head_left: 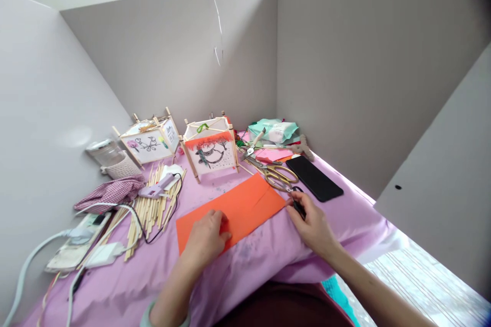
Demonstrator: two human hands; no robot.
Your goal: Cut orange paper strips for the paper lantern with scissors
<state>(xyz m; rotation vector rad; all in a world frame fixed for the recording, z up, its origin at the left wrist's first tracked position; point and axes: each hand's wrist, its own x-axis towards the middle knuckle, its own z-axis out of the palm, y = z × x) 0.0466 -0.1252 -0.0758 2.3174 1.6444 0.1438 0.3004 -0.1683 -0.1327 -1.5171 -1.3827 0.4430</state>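
Note:
A sheet of orange paper (245, 209) lies on the purple tablecloth, with a crease or cut line near its right end. My left hand (207, 235) presses on the left part of the sheet, its fingers curled and the thumb near the front edge. At the sheet's right corner, my right hand (312, 222) is closed around black-handled scissors (298, 208); their blades are mostly hidden. Just beyond that hand lie large scissors with gold handles (282, 179). A black phone (314, 179) rests to the right of them.
Two stick-framed paper lanterns with drawings (210, 156) (148, 145) stand at the back. On the left are a glue gun (157, 188), wooden sticks (153, 214), a power strip (76, 250), cords and a jar (105, 152). A wipes pack (273, 130) lies back right. Grey panels (172, 61) enclose the table.

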